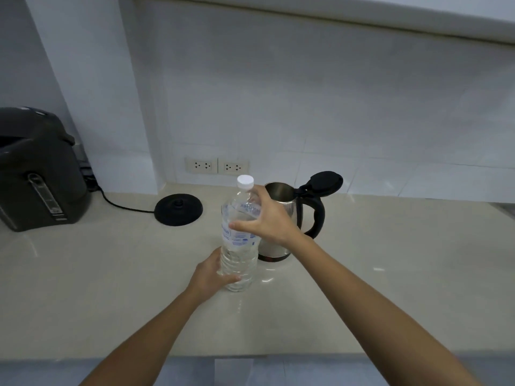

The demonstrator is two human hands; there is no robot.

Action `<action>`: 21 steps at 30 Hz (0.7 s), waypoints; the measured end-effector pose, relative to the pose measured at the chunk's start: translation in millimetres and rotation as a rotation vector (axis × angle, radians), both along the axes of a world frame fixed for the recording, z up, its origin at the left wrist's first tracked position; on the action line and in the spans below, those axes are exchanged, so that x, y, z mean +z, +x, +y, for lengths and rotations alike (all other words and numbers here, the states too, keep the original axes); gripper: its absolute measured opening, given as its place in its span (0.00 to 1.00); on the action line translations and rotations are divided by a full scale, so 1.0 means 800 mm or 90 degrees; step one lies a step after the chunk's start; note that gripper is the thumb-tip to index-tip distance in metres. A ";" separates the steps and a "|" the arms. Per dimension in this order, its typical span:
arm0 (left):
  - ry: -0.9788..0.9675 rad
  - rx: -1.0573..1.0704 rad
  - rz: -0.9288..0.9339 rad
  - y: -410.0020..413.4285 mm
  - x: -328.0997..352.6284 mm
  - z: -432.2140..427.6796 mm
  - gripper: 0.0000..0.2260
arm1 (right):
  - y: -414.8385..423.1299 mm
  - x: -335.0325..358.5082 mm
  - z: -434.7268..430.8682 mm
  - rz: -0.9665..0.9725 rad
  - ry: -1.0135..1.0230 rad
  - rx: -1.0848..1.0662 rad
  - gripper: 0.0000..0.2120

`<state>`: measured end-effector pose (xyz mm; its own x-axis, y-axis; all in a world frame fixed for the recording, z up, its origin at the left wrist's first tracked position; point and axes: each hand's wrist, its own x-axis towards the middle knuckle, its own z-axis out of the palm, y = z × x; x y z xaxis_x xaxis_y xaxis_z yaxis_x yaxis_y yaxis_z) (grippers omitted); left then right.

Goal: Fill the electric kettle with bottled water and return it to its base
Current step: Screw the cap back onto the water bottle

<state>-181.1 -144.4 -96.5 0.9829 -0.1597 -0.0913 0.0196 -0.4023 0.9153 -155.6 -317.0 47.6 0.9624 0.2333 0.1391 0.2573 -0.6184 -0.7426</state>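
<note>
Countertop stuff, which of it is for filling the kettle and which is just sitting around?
For the job:
water bottle, cap on, held by left hand and right hand
electric kettle, lid open, off its base
kettle base

Just there:
black hot water dispenser
wall sockets

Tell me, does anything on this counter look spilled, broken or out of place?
Nothing spilled or damaged. The kettle stands off its base with its lid open, which suits filling. The bottle is upright and capped.
</note>
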 end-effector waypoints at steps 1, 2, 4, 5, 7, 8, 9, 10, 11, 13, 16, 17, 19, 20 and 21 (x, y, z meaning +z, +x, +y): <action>0.004 0.000 -0.005 0.002 0.001 -0.001 0.35 | 0.000 -0.001 -0.001 -0.007 0.004 -0.011 0.45; 0.009 -0.001 -0.013 0.004 0.001 -0.001 0.34 | -0.001 -0.001 -0.002 -0.016 0.011 -0.021 0.43; 0.020 -0.008 -0.026 0.005 0.004 -0.004 0.33 | -0.004 0.001 -0.007 -0.031 0.028 -0.038 0.40; 0.027 -0.022 -0.026 0.007 0.006 -0.006 0.33 | -0.006 0.002 -0.011 -0.037 0.033 -0.049 0.39; 0.045 -0.056 -0.024 0.012 0.010 -0.014 0.33 | -0.010 0.007 -0.023 -0.046 0.036 -0.077 0.38; 0.053 -0.075 -0.029 0.015 0.014 -0.020 0.33 | -0.014 0.010 -0.032 -0.055 0.034 -0.099 0.37; 0.057 -0.098 -0.039 0.019 0.020 -0.029 0.32 | -0.017 0.013 -0.042 -0.066 0.034 -0.125 0.36; 0.055 -0.116 -0.049 0.022 0.024 -0.042 0.32 | -0.020 0.018 -0.053 -0.072 0.033 -0.145 0.36; 0.050 -0.129 -0.055 0.023 0.027 -0.058 0.32 | -0.024 0.022 -0.065 -0.075 0.031 -0.159 0.36; 0.013 -0.156 -0.050 0.018 0.035 -0.093 0.31 | -0.032 0.034 -0.090 -0.086 0.010 -0.179 0.37; -0.042 -0.216 -0.035 0.017 0.046 -0.147 0.31 | -0.041 0.056 -0.131 -0.120 -0.022 -0.234 0.35; -0.046 -0.232 -0.038 0.020 0.050 -0.166 0.31 | -0.043 0.062 -0.148 -0.128 -0.024 -0.254 0.34; -0.053 -0.251 -0.044 0.026 0.059 -0.201 0.32 | -0.045 0.074 -0.180 -0.133 -0.032 -0.286 0.33; -0.052 -0.257 -0.051 0.030 0.063 -0.218 0.32 | -0.046 0.079 -0.198 -0.132 -0.036 -0.297 0.33; -0.045 -0.261 -0.059 0.033 0.066 -0.235 0.32 | -0.046 0.082 -0.214 -0.134 -0.038 -0.305 0.33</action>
<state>-155.0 -332.0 -43.4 0.8400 -0.5422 0.0195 -0.2126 -0.2960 0.9312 -192.2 -488.4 113.0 0.9159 -0.2132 0.3402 0.0739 -0.7432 -0.6650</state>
